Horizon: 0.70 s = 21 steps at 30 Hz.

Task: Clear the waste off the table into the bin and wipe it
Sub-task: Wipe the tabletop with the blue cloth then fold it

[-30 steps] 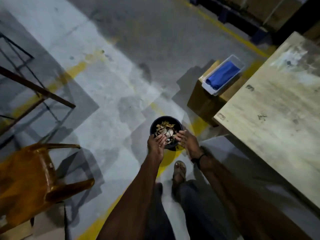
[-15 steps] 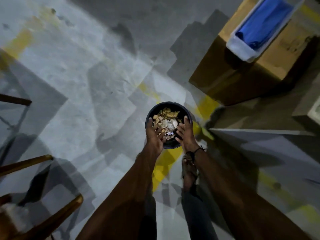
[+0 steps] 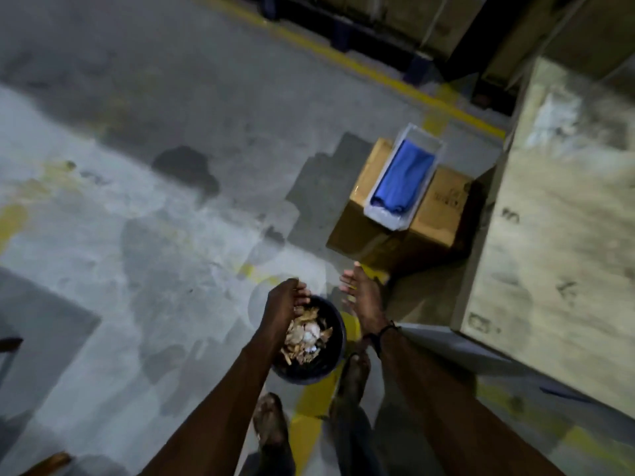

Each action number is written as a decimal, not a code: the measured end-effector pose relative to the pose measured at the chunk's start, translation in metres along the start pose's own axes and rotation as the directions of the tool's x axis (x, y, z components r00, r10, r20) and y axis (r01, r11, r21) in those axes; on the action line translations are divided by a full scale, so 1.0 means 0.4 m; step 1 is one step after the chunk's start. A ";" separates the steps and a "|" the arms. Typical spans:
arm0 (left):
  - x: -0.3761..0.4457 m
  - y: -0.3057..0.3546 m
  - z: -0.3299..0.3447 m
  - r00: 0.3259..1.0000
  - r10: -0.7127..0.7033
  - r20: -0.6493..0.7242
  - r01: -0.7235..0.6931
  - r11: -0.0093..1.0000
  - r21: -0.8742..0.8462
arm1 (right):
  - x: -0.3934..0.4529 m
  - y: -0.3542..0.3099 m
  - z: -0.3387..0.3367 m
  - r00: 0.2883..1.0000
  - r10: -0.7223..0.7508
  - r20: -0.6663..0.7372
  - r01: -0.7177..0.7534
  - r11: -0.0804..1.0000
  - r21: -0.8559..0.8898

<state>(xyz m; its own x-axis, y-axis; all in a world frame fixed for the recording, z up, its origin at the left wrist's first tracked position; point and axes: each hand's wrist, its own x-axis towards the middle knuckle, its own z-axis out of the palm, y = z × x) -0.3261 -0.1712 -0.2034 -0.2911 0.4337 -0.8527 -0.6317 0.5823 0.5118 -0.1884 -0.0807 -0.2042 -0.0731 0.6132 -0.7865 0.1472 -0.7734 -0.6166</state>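
The bench (image 3: 563, 214) runs down my right side, and the stretch of its top I can see looks bare of scraps but stained and smeared, so I judge the clearing step close to finished and the wiping not yet begun. On the floor between me and the bench stands a cardboard box (image 3: 436, 214) with a white tray (image 3: 385, 214) on top, and in the tray lies a folded blue cloth (image 3: 402, 180), which I take to be my wiper. Just below me, by my feet, sits the black bin (image 3: 330, 362), part filled with waste (image 3: 305, 334), pale torn scraps and crumpled bits. My left hand (image 3: 283, 304) hangs over the bin's far rim, fingers curled loosely and hollow; I cannot tell whether a last scrap clings inside it. My right hand (image 3: 360, 293) is spread flat, holding nothing, just beside the bin. Next, I think, I must reach forward to the tray, take the cloth, and turn to the bench.
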 end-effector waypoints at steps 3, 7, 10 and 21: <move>-0.012 0.117 0.081 0.998 0.054 0.034 -0.055 0.998 0.042 | 0.023 -0.106 -0.005 0.996 -0.061 -0.071 0.063 0.998 0.029; -0.014 0.236 0.195 0.991 0.123 0.048 -0.126 0.991 0.055 | 0.029 -0.247 -0.011 0.972 -0.202 -0.123 0.208 0.978 0.034; -0.015 0.304 0.267 0.983 0.171 0.068 -0.175 0.983 0.054 | 0.057 -0.338 -0.023 0.940 -0.279 -0.198 0.275 0.960 -0.048; 0.081 0.389 0.531 0.990 0.052 0.128 -0.042 0.996 -0.073 | 0.368 -0.533 -0.168 0.967 -0.176 -0.184 0.158 0.981 -0.112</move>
<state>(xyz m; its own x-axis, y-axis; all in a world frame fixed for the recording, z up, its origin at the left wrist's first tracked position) -0.2812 0.0794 -0.1292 -0.2285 0.5479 -0.8047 -0.6694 0.5118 0.5385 -0.1645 0.1852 -0.1863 0.0845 0.7590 -0.6456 0.2433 -0.6440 -0.7253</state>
